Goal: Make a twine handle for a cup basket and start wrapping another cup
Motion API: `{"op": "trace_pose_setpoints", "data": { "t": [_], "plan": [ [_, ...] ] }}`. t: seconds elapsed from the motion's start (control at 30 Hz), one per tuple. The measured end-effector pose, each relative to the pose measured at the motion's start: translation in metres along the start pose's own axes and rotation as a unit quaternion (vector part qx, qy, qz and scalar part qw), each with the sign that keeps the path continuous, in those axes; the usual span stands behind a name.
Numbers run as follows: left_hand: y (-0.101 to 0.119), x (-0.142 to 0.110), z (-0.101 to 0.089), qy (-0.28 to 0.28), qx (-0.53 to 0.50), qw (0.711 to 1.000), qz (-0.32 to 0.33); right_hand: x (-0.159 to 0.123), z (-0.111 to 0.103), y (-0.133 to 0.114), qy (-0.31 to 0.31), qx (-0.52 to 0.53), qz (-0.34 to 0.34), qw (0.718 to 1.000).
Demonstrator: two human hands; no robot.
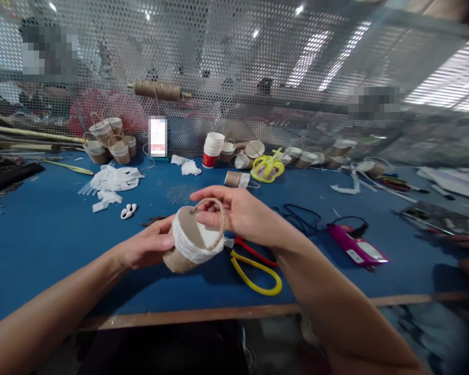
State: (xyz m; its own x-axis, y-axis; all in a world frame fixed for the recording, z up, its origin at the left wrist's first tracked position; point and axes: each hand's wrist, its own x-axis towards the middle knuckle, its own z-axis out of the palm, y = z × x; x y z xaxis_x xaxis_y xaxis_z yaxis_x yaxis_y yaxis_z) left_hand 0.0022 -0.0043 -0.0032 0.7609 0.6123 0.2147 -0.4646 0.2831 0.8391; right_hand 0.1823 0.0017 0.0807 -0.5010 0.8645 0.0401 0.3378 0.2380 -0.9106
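In front of me is a small burlap-covered basket point(183, 255) with a white lace band round its rim and a twine handle point(222, 216) arched over its mouth. It is tilted, so its pale inside shows. My left hand point(150, 245) grips the basket's left side, thumb by the lace. At the far rim, my right hand point(230, 211) has its thumb over the mouth and its fingers closed about the twine handle's base; the exact contact is partly hidden. Scissors with red and yellow handles point(258, 281) lie on the table just beyond the basket.
Similar baskets point(119, 151) are stacked at the back left, others at the back right. Paper cups point(213, 148), a phone point(158, 136), white lace point(115, 178), a yellow crown-shaped basket point(268, 167) and a magenta device point(355, 247) stand or lie on the blue table point(62, 234). A twine spool point(158, 90) hangs on the mesh.
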Motion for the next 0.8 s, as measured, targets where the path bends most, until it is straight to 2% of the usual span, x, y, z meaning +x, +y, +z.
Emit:
{"op": "trace_pose_setpoints", "data": {
  "t": [0.1, 0.2, 0.27, 0.4, 0.53, 0.67, 0.8],
  "plan": [
    [0.004, -0.005, -0.004, 0.037, 0.065, 0.997, 0.015, -0.008, -0.002, 0.003, 0.079, 0.016, -0.057, 0.995],
    [0.011, -0.008, -0.007, 0.05, 0.145, 0.988, 0.033, -0.023, -0.005, 0.006, 0.144, -0.042, -0.102, 0.983],
    [0.016, -0.01, -0.006, 0.06, 0.189, 0.979, 0.048, -0.034, -0.007, 0.007, 0.116, -0.091, -0.12, 0.982],
    [0.022, -0.013, -0.005, 0.079, 0.234, 0.968, 0.053, -0.045, -0.005, 0.009, 0.01, -0.167, -0.178, 0.97],
    [0.023, -0.014, -0.007, 0.086, 0.238, 0.967, 0.04, -0.044, -0.001, 0.013, -0.024, -0.25, -0.196, 0.948],
    [0.022, -0.014, -0.009, 0.08, 0.238, 0.968, 0.033, -0.04, 0.002, 0.016, -0.065, -0.24, -0.179, 0.952],
    [0.021, -0.013, -0.01, 0.075, 0.233, 0.969, 0.026, -0.037, 0.006, 0.017, -0.071, -0.222, -0.18, 0.956]
  ]
}}
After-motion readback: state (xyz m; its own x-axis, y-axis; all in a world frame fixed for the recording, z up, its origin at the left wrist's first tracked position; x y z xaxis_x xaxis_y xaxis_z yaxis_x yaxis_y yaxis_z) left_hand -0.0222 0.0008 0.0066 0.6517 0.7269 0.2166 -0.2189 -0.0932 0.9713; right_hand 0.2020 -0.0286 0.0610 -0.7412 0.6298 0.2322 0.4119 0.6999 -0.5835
